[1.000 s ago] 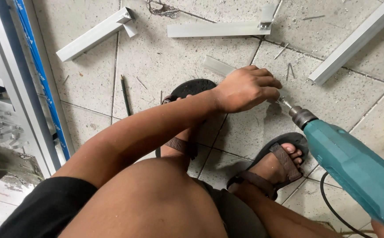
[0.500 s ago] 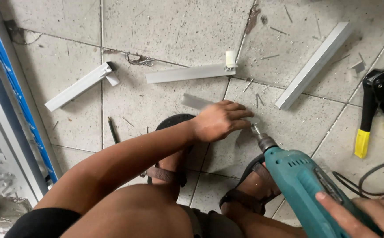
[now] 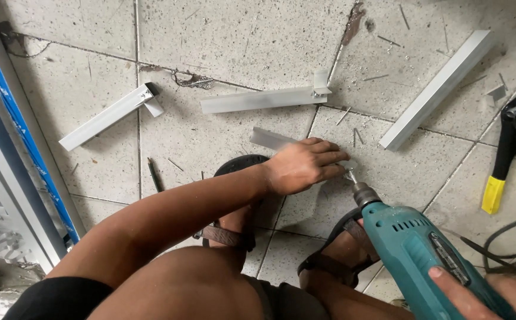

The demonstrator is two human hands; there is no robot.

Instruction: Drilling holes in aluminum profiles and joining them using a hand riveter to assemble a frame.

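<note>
Head view: an aluminium strip [image 3: 276, 140] is being drilled on the tiled floor [image 3: 222, 35].
The strip is being pinned flat by the left hand [image 3: 302, 166], fingers closed over it, for steadiness; the teal drill [image 3: 415, 252] is being gripped by the right hand [image 3: 495, 290], bit angled beside the fingertips.

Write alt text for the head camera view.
A left hand pins a short aluminium strip to the tiled floor while the right hand aims a teal power drill at it.
</note>
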